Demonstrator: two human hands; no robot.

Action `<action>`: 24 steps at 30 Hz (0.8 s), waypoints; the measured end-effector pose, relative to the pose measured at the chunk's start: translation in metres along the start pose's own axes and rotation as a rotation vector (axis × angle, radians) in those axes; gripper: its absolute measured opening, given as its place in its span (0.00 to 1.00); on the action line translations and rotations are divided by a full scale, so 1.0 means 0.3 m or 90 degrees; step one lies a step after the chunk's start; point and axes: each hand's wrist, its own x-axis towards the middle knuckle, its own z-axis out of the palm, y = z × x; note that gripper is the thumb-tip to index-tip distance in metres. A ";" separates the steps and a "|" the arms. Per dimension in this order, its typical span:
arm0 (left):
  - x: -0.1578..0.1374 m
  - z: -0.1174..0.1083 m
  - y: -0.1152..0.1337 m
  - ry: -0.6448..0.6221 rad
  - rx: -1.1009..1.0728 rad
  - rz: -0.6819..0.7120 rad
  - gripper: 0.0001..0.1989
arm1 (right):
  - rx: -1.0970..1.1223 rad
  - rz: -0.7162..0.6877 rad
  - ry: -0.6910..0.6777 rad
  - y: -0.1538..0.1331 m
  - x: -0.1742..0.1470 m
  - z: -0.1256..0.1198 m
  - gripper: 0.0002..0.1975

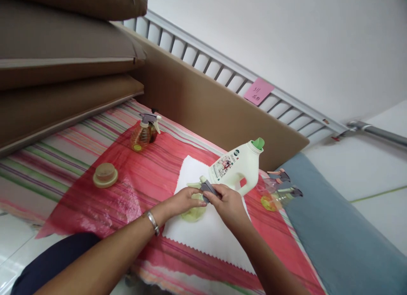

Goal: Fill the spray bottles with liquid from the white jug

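Observation:
A small clear spray bottle (193, 214) with pale yellow-green liquid stands on a white cloth (219, 244) with zigzag edges. My left hand (186, 201) is closed around its neck, just under the trigger. With closed fingers, my right hand (228, 201) grips the grey spray head (208, 187) on top; whether the head is seated on the neck is hidden by my fingers. Right behind my hands, a large white jug (237, 165) with a printed label and a green spout leans to the right.
Red translucent sheeting (152, 176) covers part of a striped cloth (63, 159). At the back left are an amber spray bottle (141, 133) and a darker bottle; nearer lies a round lidded tub (105, 175). More spray bottles (276, 197) lie right, beside a blue-grey cushion (337, 227). Folded padded boards (63, 44) rise left.

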 end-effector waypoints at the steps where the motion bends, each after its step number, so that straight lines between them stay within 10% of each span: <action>1: -0.001 0.001 0.002 0.016 0.016 0.009 0.18 | 0.000 0.000 0.000 0.000 0.000 0.000 0.12; 5: 0.001 0.013 -0.010 0.141 0.016 -0.014 0.25 | 0.002 0.001 0.002 -0.002 0.000 0.000 0.13; 12: -0.001 0.000 -0.007 0.047 -0.017 0.009 0.17 | -0.004 0.009 0.000 0.000 0.003 0.002 0.13; 17: -0.003 0.032 -0.024 0.212 0.037 -0.024 0.27 | -0.001 0.008 -0.001 0.000 0.001 0.004 0.13; 24: 0.001 -0.008 -0.027 0.054 0.041 0.048 0.15 | -0.003 0.009 0.003 0.002 0.005 0.000 0.14</action>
